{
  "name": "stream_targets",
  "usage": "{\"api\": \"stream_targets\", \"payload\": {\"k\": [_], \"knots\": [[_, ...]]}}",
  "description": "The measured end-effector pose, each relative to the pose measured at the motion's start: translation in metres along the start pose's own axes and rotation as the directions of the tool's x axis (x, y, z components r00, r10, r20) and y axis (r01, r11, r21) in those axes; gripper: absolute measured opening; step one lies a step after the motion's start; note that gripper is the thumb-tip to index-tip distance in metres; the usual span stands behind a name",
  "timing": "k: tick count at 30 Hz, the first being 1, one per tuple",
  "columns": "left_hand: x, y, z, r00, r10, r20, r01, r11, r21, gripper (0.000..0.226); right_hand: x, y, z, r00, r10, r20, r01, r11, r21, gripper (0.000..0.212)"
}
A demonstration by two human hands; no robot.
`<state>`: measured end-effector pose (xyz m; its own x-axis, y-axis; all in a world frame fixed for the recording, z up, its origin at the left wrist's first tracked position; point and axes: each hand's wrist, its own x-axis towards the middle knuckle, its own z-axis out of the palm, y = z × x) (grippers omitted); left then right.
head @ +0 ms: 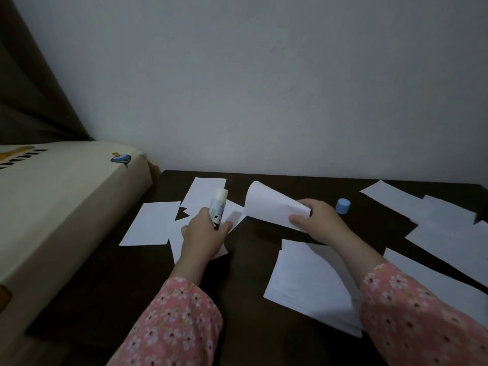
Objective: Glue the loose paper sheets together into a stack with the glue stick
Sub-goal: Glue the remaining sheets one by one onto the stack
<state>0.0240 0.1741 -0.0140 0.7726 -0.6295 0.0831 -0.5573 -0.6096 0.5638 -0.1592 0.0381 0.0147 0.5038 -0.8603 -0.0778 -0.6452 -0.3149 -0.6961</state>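
My left hand (pixel 203 231) grips an uncapped white glue stick (pixel 217 207) with a panda label, held upright over loose white sheets (pixel 150 223) on the dark table (pixel 248 265). My right hand (pixel 317 220) pinches a curled white sheet (pixel 266 202) lifted off the table, its free end arching up and to the left. A stack of white sheets (pixel 311 283) lies on the table just in front of my right hand, partly hidden by my right sleeve.
The glue stick's blue cap (pixel 343 206) stands on the table right of my right hand. More loose sheets (pixel 446 231) spread over the table's right side. A cream mattress (pixel 60 207) borders the table on the left. A wall rises behind.
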Motion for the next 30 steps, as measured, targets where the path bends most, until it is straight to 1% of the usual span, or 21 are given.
{"api": "stream_targets", "payload": {"k": [3,6,7,9,11,12,15,17,18,19,20,22,23,25,26,28,30], "knots": [[-0.009,0.025,0.015,0.996,0.086,0.018,-0.084,0.993,-0.087,0.035,0.003,0.019,-0.015,0.998,0.059,-0.004,-0.058,0.997,0.040,0.044],[-0.022,0.049,0.035,0.973,0.199,0.120,-0.173,0.966,-0.193,0.040,0.006,0.037,-0.024,0.990,0.138,-0.022,-0.135,0.987,0.084,0.050],[-0.026,0.055,0.041,0.958,0.239,0.161,-0.206,0.958,-0.201,0.043,0.006,0.042,-0.025,0.987,0.157,-0.035,-0.154,0.985,0.082,0.053],[-0.034,0.066,0.052,0.928,0.286,0.240,-0.266,0.957,-0.113,0.052,0.009,0.050,-0.027,0.982,0.182,-0.055,-0.181,0.983,0.026,0.062],[-0.036,0.071,0.060,0.915,0.273,0.298,-0.289,0.957,0.012,0.061,0.010,0.058,-0.029,0.980,0.193,-0.058,-0.194,0.981,-0.018,0.073],[-0.035,0.071,0.061,0.914,0.249,0.321,-0.276,0.960,0.040,0.064,0.011,0.062,-0.029,0.980,0.188,-0.063,-0.190,0.981,-0.026,0.079],[-0.031,0.066,0.054,0.905,0.204,0.373,-0.228,0.973,0.022,0.060,0.008,0.068,-0.023,0.984,0.145,-0.107,-0.153,0.985,-0.075,0.094],[-0.029,0.061,0.048,0.897,0.194,0.396,-0.221,0.975,0.023,0.056,0.004,0.070,-0.015,0.980,0.097,-0.176,-0.124,0.981,-0.150,0.096],[-0.028,0.059,0.046,0.894,0.186,0.407,-0.220,0.975,0.037,0.056,0.002,0.071,-0.012,0.975,0.064,-0.211,-0.106,0.975,-0.197,0.092],[-0.027,0.057,0.043,0.891,0.177,0.418,-0.220,0.974,0.056,0.057,0.002,0.072,-0.009,0.973,0.034,-0.230,-0.090,0.968,-0.235,0.084],[-0.026,0.055,0.041,0.888,0.167,0.429,-0.220,0.972,0.077,0.058,0.002,0.074,-0.007,0.974,0.010,-0.226,-0.073,0.959,-0.273,0.072],[-0.024,0.050,0.037,0.884,0.140,0.446,-0.210,0.972,0.110,0.062,0.000,0.077,-0.004,0.989,-0.022,-0.144,-0.031,0.935,-0.352,0.046],[-0.023,0.047,0.035,0.882,0.129,0.453,-0.202,0.973,0.116,0.063,-0.001,0.078,-0.002,0.994,-0.048,-0.098,0.007,0.924,-0.383,0.038],[-0.021,0.040,0.032,0.880,0.123,0.459,-0.180,0.980,0.083,0.064,-0.005,0.080,0.001,0.990,-0.138,-0.034,0.111,0.902,-0.418,0.033],[-0.020,0.038,0.032,0.884,0.136,0.447,-0.169,0.985,0.036,0.063,-0.006,0.082,0.002,0.984,-0.179,-0.010,0.157,0.889,-0.431,0.033],[-0.021,0.038,0.032,0.907,0.180,0.381,-0.164,0.984,-0.075,0.053,-0.006,0.086,0.002,0.974,-0.228,0.022,0.215,0.878,-0.427,0.037],[-0.023,0.043,0.033,0.930,0.214,0.299,-0.180,0.974,-0.136,0.040,-0.005,0.093,0.000,0.970,-0.243,-0.010,0.221,0.896,-0.384,0.039]]}}
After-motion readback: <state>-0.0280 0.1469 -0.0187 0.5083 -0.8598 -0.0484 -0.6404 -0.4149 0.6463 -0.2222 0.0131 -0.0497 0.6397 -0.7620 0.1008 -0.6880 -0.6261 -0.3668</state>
